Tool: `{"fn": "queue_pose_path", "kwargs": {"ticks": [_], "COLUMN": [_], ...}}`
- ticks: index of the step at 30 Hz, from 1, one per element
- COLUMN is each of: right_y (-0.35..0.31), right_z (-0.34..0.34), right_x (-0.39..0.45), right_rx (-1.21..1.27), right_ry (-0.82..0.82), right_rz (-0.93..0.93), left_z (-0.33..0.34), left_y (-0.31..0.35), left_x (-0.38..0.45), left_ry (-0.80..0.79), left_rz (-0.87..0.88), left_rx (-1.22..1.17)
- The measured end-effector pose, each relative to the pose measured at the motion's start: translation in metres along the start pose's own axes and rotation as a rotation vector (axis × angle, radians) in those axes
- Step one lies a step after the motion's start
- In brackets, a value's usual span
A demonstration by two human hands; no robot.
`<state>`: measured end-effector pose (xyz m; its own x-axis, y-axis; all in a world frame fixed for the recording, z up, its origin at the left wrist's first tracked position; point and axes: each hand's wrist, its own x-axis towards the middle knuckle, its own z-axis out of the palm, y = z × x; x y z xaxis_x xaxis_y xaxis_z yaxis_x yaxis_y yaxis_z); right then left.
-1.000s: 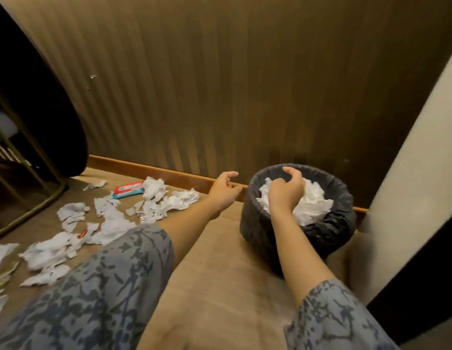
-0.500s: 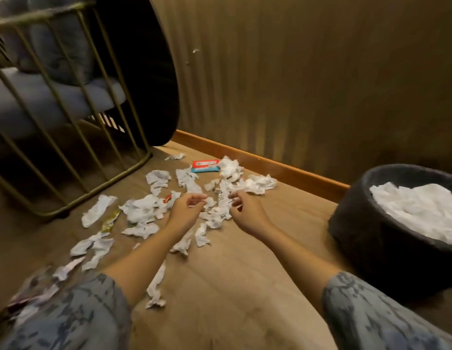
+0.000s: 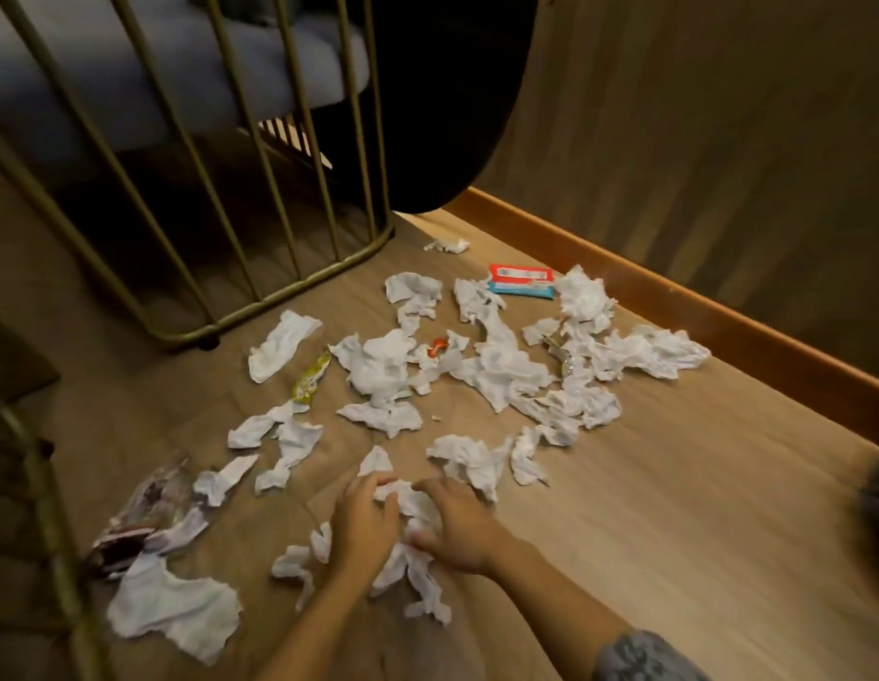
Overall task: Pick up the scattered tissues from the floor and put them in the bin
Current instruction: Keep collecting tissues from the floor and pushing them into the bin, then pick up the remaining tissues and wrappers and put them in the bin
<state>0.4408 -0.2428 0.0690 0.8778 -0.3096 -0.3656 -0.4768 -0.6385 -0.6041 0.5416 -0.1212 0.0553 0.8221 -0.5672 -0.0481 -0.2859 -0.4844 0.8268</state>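
Note:
Several crumpled white tissues [image 3: 496,371] lie scattered over the wooden floor. Both my hands are down on a small heap of tissues [image 3: 408,503] near the bottom middle. My left hand [image 3: 364,521] curls its fingers around the left side of the heap. On the heap's right side my right hand [image 3: 457,525] presses and gathers the tissues. More tissue [image 3: 418,577] trails out beneath my wrists. Only a dark sliver of the bin [image 3: 877,493] shows at the right edge.
A gold-barred chair frame [image 3: 280,297] with a grey cushion stands at the back left. A red and blue packet [image 3: 521,282], a yellow-green wrapper [image 3: 309,380], a small orange scrap [image 3: 438,345] and a clear wrapper [image 3: 147,508] lie among the tissues. A wooden skirting board [image 3: 673,297] runs along the wall.
My right hand left the bin and both hands swung left to the pile, then drew nearer and dropped onto a heap of tissues. The bin has slid almost out of view.

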Motion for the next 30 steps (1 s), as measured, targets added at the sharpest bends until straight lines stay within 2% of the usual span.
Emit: {"fn": "queue_pose_path", "kwargs": {"ticks": [2,4,8,10,13,16,19,22,26,28,30], "right_y": [-0.003,-0.003,0.003,0.006,0.008,0.014,0.023,0.027,0.027,0.019,0.005], "right_z": [0.017,0.031,0.054,0.063,0.084,0.107,0.119,0.123,0.131,0.125,0.115], "right_x": [0.011,0.015,0.013,0.014,0.017,0.007,-0.004,-0.006,-0.003,0.003,0.015], "right_rx": [-0.135,-0.208,-0.297,-0.312,-0.315,-0.157,-0.092,-0.189,-0.342,-0.297,-0.219], "right_ry": [0.0,-0.011,-0.036,-0.002,0.125,0.326,0.489,0.47,0.311,0.352,0.397], "right_rz": [-0.042,-0.079,-0.162,-0.222,-0.284,-0.284,-0.363,-0.42,-0.588,-0.605,-0.58], "left_z": [-0.002,-0.005,-0.02,-0.023,-0.023,-0.027,-0.035,-0.052,-0.083,-0.096,-0.105], "left_y": [-0.023,-0.048,-0.083,-0.099,-0.12,-0.116,-0.116,-0.113,-0.106,-0.114,-0.131], "left_x": [-0.01,-0.02,-0.039,-0.042,-0.045,-0.049,-0.053,-0.052,-0.041,-0.032,-0.029], "left_ry": [0.08,0.146,0.039,0.049,0.137,0.221,0.22,0.237,0.462,0.586,0.645], "left_rz": [-0.012,-0.034,-0.284,-0.239,-0.038,-0.053,-0.006,-0.006,-0.06,-0.119,-0.171], "left_rx": [0.08,0.3,0.586,0.54,0.382,0.221,0.183,0.1,0.033,0.12,0.285]}}
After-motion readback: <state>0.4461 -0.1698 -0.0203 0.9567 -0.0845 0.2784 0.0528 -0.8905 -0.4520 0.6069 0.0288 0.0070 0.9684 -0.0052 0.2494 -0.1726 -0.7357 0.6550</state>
